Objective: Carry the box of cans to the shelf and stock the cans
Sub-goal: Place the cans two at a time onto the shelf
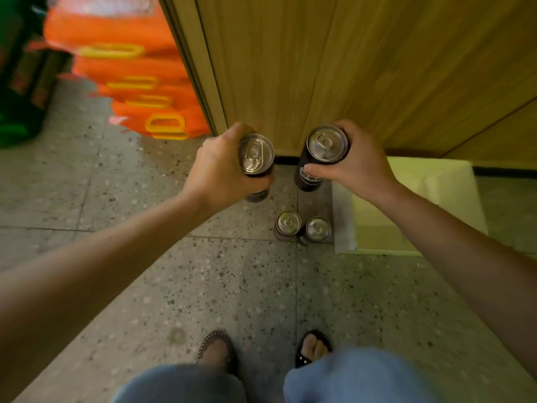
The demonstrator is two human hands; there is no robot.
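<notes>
Down by the near edge of view, legs in blue jeans [357, 376] and two feet in dark studded sandals [216, 349] stand on a speckled stone floor [203, 271]. Both bare forearms stretch forward and angle inward. Between them, further out, two dark cans [288, 223] stand upright on the floor, just beside each other, the right one close to the left wall of a pale open box [453, 196] that also sits on the floor. Above these, the left hand [216, 167] wraps its fingers and thumb around one can [256, 154], silver top facing up. The right hand [360, 161] grips a second can [327, 144] from the right, thumb across its near side. The held cans are apart, both off the floor. Behind rises a wooden panel [348, 68]; far left, blurred orange packs [139, 82] and green crates [20, 97].
</notes>
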